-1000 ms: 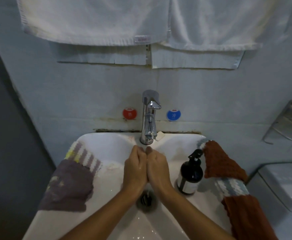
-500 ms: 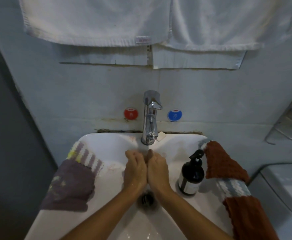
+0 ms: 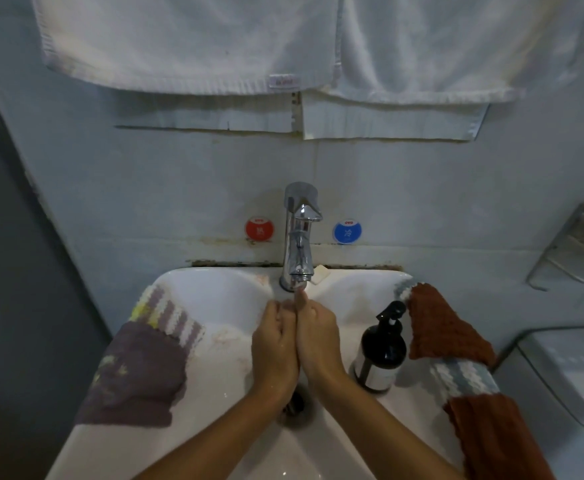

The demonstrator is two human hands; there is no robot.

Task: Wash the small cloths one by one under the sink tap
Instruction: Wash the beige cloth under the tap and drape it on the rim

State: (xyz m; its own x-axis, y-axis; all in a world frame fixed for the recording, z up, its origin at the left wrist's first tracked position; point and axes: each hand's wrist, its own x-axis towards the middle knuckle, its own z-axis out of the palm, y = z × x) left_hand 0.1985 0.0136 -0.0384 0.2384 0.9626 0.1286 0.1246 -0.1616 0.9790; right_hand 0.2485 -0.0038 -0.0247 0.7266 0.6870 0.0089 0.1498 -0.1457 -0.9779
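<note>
Towels, two big white ones (image 3: 186, 39) (image 3: 457, 46), hang side by side across the top of the wall, their lower edges drooping over a pale strip fixed to the tiles. Below them the white basin (image 3: 214, 375) juts out from the wall, with the chrome tap (image 3: 299, 237) standing at its back edge and a thin stream of water falling from the spout. A rust-red cloth with a blue-and-white band (image 3: 457, 348) is draped over the basin's right rim and hangs down past it; a purple cloth with a striped edge (image 3: 138, 372) lies over the left rim. Neither cloth is under the water. The person's two forearms reach in from below, and the left hand (image 3: 273, 355) and right hand (image 3: 318, 344) are pressed side by side over the drain (image 3: 295, 403), directly below the spout. Their fingers curl inward towards each other, and I cannot tell whether anything is held between them. A dark pump bottle (image 3: 382, 351) stands on the basin ledge just right of the right hand, between it and the red cloth. On the wall either side of the tap sit a red round sticker (image 3: 259, 229) and a blue round sticker (image 3: 347, 232). A small white soap sliver (image 3: 320, 273) rests by the tap's base.
</note>
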